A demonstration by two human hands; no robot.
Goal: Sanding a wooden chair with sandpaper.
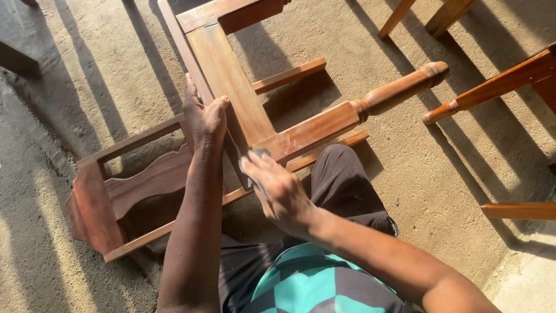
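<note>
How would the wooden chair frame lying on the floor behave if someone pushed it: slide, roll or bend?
The chair frame looks rigid solid wood, so it probably would not bend. Lying flat, it likely scrapes over the rough floor rather than rolls.

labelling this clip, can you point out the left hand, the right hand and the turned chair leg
left hand (204,120), head view, on the back of the hand
right hand (279,188), head view, on the back of the hand
turned chair leg (399,90), head view, on its rounded shaft
</note>
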